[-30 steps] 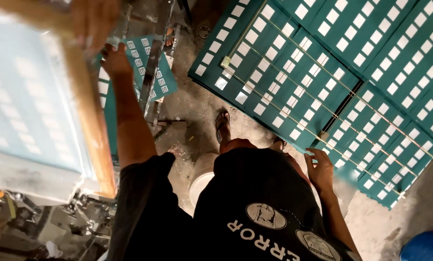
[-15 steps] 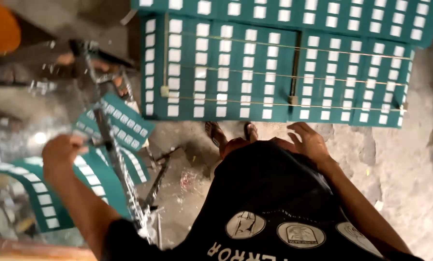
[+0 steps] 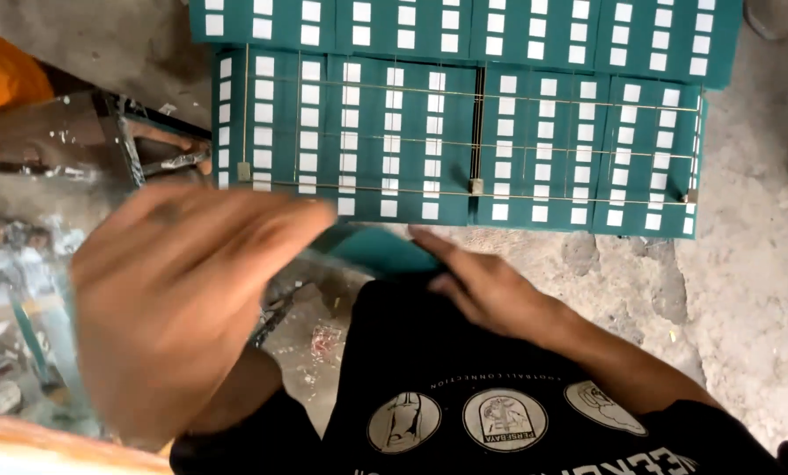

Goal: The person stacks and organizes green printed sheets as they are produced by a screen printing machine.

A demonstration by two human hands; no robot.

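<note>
- The sheet (image 3: 378, 249) is plain teal and flat, held low before the person's black shirt (image 3: 464, 387), just below the teal panels (image 3: 464, 141) with white squares.
- The right hand (image 3: 491, 286) lies on its edge, fingers flat.
- The left hand (image 3: 183, 290) is blurred, fingers spread; whether it touches the sheet I cannot tell.

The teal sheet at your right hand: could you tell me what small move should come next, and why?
Probably bring the left hand down onto the teal sheet. Only the right hand touches it, fingertips on its near edge, while the left is raised, blurred and empty. The sheet lies apart from the sheets laid out on the floor.
</note>
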